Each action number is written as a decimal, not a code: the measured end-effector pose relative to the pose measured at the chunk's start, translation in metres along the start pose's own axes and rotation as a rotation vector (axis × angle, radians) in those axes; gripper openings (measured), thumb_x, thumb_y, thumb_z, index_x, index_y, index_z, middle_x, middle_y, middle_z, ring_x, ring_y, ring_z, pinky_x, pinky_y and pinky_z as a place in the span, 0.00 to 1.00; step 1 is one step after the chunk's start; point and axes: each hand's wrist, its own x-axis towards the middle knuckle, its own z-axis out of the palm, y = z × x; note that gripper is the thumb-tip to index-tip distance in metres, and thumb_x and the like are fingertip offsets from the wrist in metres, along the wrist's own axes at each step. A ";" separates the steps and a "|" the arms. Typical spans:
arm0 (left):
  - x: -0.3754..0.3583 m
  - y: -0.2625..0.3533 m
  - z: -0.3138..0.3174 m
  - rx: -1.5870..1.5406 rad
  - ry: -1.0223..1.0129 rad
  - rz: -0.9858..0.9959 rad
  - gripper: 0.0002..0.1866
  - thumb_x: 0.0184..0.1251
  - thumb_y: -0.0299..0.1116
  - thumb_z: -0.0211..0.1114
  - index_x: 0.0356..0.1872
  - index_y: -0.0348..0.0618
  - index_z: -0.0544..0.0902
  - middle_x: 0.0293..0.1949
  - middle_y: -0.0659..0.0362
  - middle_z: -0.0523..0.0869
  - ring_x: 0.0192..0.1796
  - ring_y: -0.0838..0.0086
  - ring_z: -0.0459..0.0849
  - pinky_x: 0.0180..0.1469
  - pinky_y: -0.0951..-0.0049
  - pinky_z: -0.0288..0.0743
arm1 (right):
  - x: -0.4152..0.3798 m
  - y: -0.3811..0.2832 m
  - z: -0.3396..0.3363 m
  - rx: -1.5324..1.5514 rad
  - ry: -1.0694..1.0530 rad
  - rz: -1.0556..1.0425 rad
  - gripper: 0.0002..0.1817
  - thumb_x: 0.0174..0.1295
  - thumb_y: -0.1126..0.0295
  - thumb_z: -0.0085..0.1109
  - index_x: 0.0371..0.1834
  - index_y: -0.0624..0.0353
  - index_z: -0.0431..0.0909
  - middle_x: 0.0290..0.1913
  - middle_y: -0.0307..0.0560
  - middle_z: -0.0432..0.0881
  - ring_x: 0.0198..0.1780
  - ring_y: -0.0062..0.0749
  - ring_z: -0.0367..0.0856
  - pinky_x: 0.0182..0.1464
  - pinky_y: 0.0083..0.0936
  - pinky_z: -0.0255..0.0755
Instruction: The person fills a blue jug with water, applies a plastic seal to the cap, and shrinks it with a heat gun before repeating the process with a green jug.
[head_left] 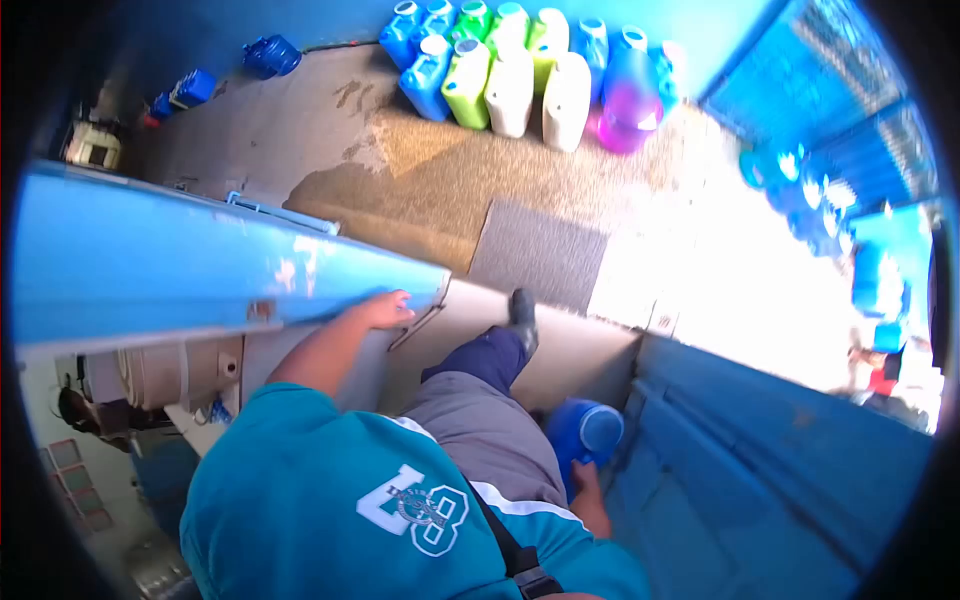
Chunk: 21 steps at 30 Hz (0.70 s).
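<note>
Blue jug (585, 430): at the person's right side, low, between the grey trousers (485, 425) and the dark blue panel (700, 450). Right hand (587, 478) grasping it by its side; exact finger placement unclear. Left hand (388, 310) unclenched, holding nothing, resting at the end of the light blue panel (200, 260). Dark boot (522, 320) near the grey mat (540, 255). Beyond, blue, green and white jerrycans (510, 90) stand in rows beside a magenta container (630, 120).
</note>
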 end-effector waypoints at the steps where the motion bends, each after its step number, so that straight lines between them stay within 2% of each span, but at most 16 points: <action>1: 0.027 0.008 -0.016 0.023 0.027 0.029 0.37 0.69 0.50 0.69 0.72 0.38 0.69 0.63 0.44 0.83 0.63 0.57 0.84 0.64 0.60 0.76 | 0.019 -0.019 -0.006 -0.001 -0.074 0.070 0.28 0.60 0.59 0.68 0.57 0.71 0.79 0.50 0.62 0.87 0.50 0.49 0.88 0.52 0.46 0.80; 2: 0.049 0.017 -0.024 0.039 0.046 0.049 0.37 0.70 0.49 0.69 0.73 0.37 0.68 0.63 0.43 0.83 0.63 0.59 0.84 0.64 0.60 0.77 | 0.035 -0.042 -0.021 -0.011 -0.149 0.151 0.30 0.58 0.59 0.69 0.58 0.71 0.78 0.53 0.64 0.86 0.52 0.52 0.88 0.53 0.45 0.80; 3: 0.062 0.038 -0.050 -0.006 0.037 0.064 0.37 0.71 0.49 0.68 0.72 0.37 0.69 0.63 0.43 0.82 0.63 0.58 0.84 0.64 0.60 0.77 | 0.037 -0.093 -0.038 -0.052 -0.136 0.139 0.30 0.58 0.59 0.69 0.58 0.71 0.78 0.53 0.64 0.86 0.52 0.52 0.88 0.53 0.45 0.80; 5: 0.119 0.043 -0.085 -0.045 0.056 0.062 0.36 0.71 0.49 0.68 0.72 0.37 0.70 0.63 0.43 0.83 0.63 0.58 0.84 0.64 0.59 0.77 | 0.036 -0.200 -0.059 -0.517 0.016 0.170 0.32 0.56 0.57 0.69 0.58 0.71 0.79 0.54 0.67 0.86 0.59 0.57 0.85 0.57 0.45 0.78; 6: 0.139 0.052 -0.109 -0.073 0.099 0.074 0.36 0.71 0.49 0.68 0.72 0.36 0.70 0.63 0.43 0.83 0.62 0.58 0.84 0.64 0.60 0.77 | 0.049 -0.237 -0.071 -0.525 -0.091 0.112 0.33 0.57 0.57 0.69 0.60 0.71 0.77 0.55 0.70 0.85 0.60 0.62 0.83 0.57 0.46 0.78; 7: 0.158 0.061 -0.135 -0.099 0.150 0.081 0.36 0.71 0.49 0.68 0.72 0.36 0.70 0.63 0.43 0.83 0.62 0.58 0.84 0.64 0.61 0.76 | 0.075 -0.248 -0.067 -0.551 -0.089 0.093 0.33 0.57 0.57 0.69 0.60 0.71 0.77 0.55 0.70 0.85 0.60 0.62 0.83 0.57 0.46 0.78; 9: 0.192 0.067 -0.181 -0.243 0.284 0.102 0.37 0.71 0.49 0.68 0.72 0.35 0.70 0.63 0.42 0.82 0.63 0.58 0.84 0.64 0.62 0.76 | 0.143 -0.242 -0.062 -0.533 0.175 0.076 0.27 0.58 0.59 0.68 0.53 0.71 0.79 0.46 0.66 0.88 0.48 0.58 0.89 0.48 0.46 0.81; 12: 0.227 0.068 -0.245 -0.383 0.385 0.016 0.38 0.70 0.50 0.69 0.72 0.34 0.70 0.64 0.42 0.82 0.64 0.57 0.82 0.65 0.62 0.75 | 0.170 -0.392 -0.064 -0.574 0.128 -0.006 0.27 0.58 0.59 0.68 0.53 0.71 0.78 0.45 0.65 0.88 0.47 0.57 0.89 0.47 0.45 0.81; 15: 0.267 0.039 -0.300 -0.354 0.460 -0.037 0.39 0.70 0.50 0.70 0.72 0.33 0.69 0.63 0.42 0.82 0.65 0.59 0.81 0.65 0.64 0.75 | 0.251 -0.533 -0.052 -0.628 0.040 -0.114 0.26 0.58 0.59 0.68 0.52 0.70 0.78 0.44 0.64 0.87 0.46 0.55 0.89 0.46 0.45 0.81; 17: 0.301 -0.003 -0.327 -0.471 0.531 -0.033 0.37 0.71 0.50 0.69 0.71 0.33 0.70 0.63 0.44 0.82 0.62 0.63 0.82 0.64 0.65 0.75 | 0.306 -0.626 -0.027 -0.655 -0.026 -0.175 0.25 0.58 0.60 0.68 0.51 0.70 0.77 0.44 0.63 0.87 0.45 0.54 0.89 0.45 0.44 0.81; 19: 0.325 -0.045 -0.342 -0.677 0.717 0.025 0.34 0.73 0.50 0.68 0.69 0.35 0.72 0.60 0.49 0.84 0.58 0.66 0.83 0.60 0.66 0.77 | 0.350 -0.703 0.007 -0.670 -0.096 -0.204 0.25 0.58 0.60 0.68 0.51 0.70 0.77 0.43 0.63 0.87 0.44 0.52 0.89 0.44 0.44 0.81; 21: 0.343 -0.094 -0.346 -0.863 0.899 -0.048 0.30 0.74 0.47 0.67 0.68 0.39 0.72 0.56 0.55 0.84 0.57 0.69 0.82 0.56 0.67 0.77 | 0.384 -0.769 0.030 -0.696 -0.161 -0.201 0.24 0.58 0.60 0.67 0.50 0.69 0.77 0.42 0.62 0.87 0.43 0.51 0.89 0.43 0.44 0.81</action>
